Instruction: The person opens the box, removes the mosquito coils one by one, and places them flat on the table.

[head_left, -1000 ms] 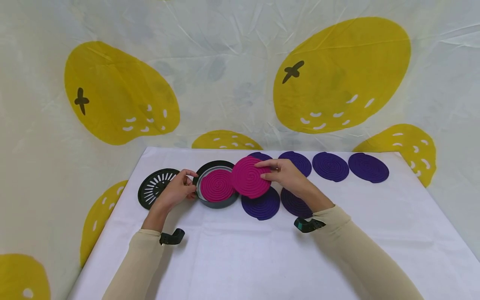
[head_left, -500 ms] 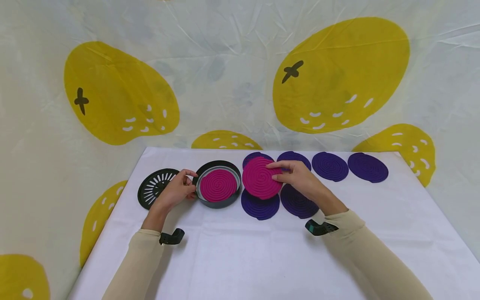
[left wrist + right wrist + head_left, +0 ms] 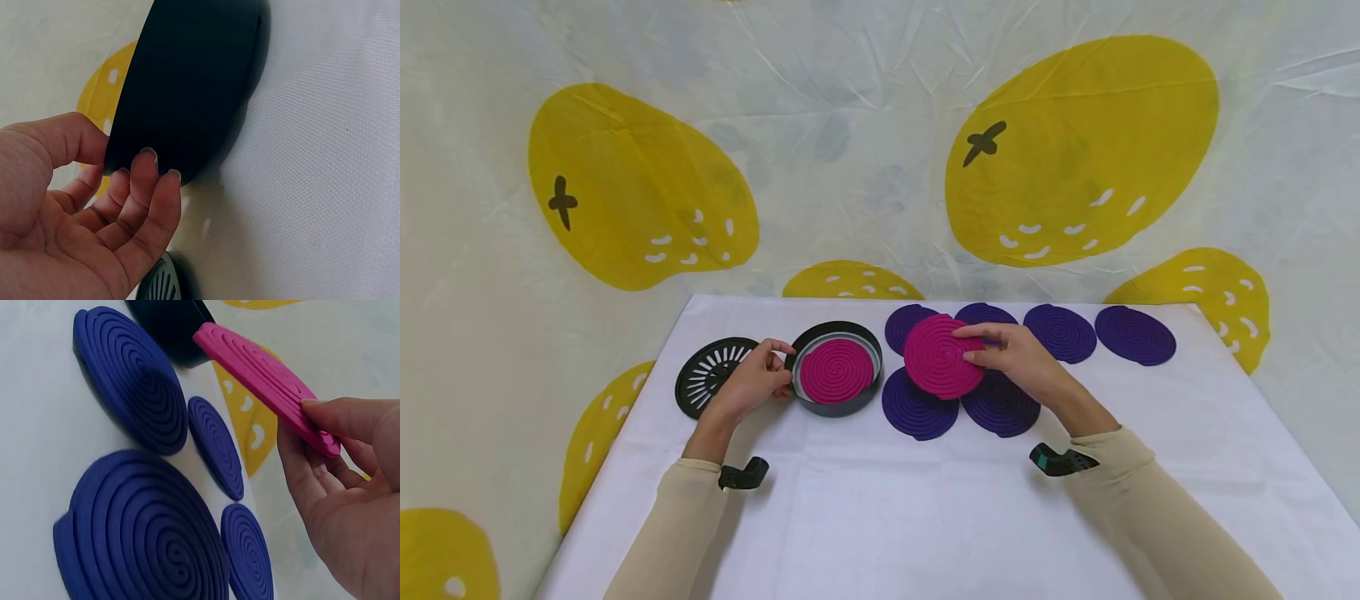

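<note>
My left hand (image 3: pixel 752 379) pinches the left rim of a round black tin (image 3: pixel 837 410); in the left wrist view its fingertips press the dark outer wall (image 3: pixel 187 81). A pink mosquito coil (image 3: pixel 837 371) lies flat inside the tin. Between thumb and fingers of my right hand (image 3: pixel 1011 358) is another pink mosquito coil (image 3: pixel 936 354), held at its right edge. It is raised and tilted, overlapping several blue-purple mosquito coils below. The right wrist view shows this pink coil (image 3: pixel 262 381) well above the blue coils (image 3: pixel 150 531).
Blue-purple coils lie in two rows right of the tin, the back row reaching a far coil (image 3: pixel 1135 335). A black slotted lid (image 3: pixel 703 375) rests left of the tin, partly behind my left hand. Behind the white table (image 3: pixel 880 517) hangs a yellow-patterned cloth (image 3: pixel 850 167).
My right hand has carried the pink coil rightward, from overlapping the tin's right rim to over the blue coils. The left hand and tin have stayed put.
</note>
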The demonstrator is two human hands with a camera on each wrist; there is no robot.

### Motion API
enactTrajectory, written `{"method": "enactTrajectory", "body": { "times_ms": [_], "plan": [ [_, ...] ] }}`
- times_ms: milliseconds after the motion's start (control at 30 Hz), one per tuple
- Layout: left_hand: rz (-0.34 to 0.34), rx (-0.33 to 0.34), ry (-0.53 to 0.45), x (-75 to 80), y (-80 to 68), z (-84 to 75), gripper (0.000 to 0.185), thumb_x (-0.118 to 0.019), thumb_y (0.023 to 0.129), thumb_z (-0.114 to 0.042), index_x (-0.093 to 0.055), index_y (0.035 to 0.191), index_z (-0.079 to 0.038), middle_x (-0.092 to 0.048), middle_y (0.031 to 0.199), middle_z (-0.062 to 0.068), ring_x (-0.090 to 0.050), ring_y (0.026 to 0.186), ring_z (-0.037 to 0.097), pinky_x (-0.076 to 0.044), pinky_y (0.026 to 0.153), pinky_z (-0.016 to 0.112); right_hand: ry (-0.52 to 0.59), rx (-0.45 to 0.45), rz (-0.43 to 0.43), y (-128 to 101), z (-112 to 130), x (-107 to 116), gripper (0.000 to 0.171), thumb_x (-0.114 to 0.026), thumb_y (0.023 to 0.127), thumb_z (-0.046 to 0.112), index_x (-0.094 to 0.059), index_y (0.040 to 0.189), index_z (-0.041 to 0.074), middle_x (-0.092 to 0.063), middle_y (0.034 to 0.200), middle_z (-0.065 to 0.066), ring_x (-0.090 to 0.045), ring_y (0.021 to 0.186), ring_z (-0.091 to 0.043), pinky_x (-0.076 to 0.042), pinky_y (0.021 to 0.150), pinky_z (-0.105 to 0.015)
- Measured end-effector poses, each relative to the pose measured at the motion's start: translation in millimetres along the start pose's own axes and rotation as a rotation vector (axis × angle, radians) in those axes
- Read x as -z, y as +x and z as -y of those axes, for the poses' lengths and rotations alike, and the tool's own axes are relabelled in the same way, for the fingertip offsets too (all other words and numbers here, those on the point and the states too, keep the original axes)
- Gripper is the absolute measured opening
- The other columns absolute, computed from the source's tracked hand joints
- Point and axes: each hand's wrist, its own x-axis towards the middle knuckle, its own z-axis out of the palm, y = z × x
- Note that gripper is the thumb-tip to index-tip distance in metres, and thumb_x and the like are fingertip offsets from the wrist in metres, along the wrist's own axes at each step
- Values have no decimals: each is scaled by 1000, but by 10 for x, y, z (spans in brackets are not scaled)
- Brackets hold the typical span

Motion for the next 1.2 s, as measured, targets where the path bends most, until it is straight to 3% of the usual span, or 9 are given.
{"method": "enactTrajectory", "body": {
  "times_ms": [367,500,767,1200],
  "plan": [
    [2,8,4,6,3,-5,44,-54,94,7,-43,137,5,-46,89,13,-65,78,31,-57,77,42,-60,-3,-39,-142,-82,201,41,-73,94,15,-66,133,7,-58,139,-17,-63,107,-16,-55,86,-20],
    [5,7,-4,7,7,3,44,-54,94,7,-43,137,6,-46,89,13,-65,78,31,-57,77,42,-100,-27,-59,-194,-99,263,41,-73,94,18,-66,133,11,-57,139,-14,-61,101,-16,-54,83,-20],
    [6,6,-7,9,20,21,45,-54,94,7,-43,137,5,-46,88,13,-65,76,30,-57,74,40,-87,-56,-69,-301,-141,365,42,-73,94,17,-65,134,10,-56,141,-14,-63,103,-11,-54,87,-19],
    [1,13,7,7,19,6,45,-55,93,7,-44,137,5,-47,88,13,-65,76,29,-58,76,43,-110,-68,-100,-445,-232,528,45,-73,94,20,-63,136,8,-64,123,-12,-64,90,-12,-56,79,-23]
  ]
}}
